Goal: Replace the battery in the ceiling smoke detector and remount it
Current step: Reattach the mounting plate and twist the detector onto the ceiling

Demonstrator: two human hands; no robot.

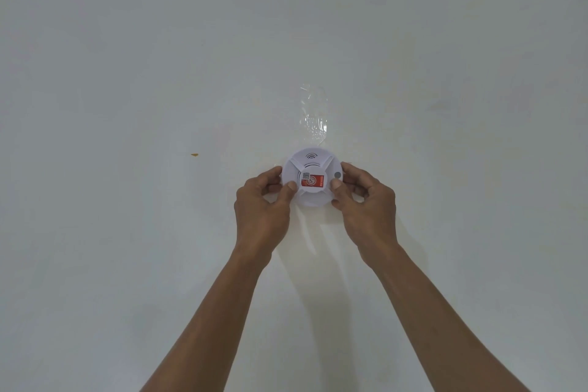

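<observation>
A round white smoke detector (313, 169) with a red sticker in its middle and a grey button at its right sits against the white ceiling (159, 73). My left hand (264, 204) grips its left rim, thumb on the face and fingers curled behind the edge. My right hand (362, 197) grips the right rim the same way, thumb just below the grey button. Both arms reach up from below.
A strip of clear tape (313, 115) is stuck to the ceiling just above the detector. A small orange mark (194, 154) shows on the ceiling to the left.
</observation>
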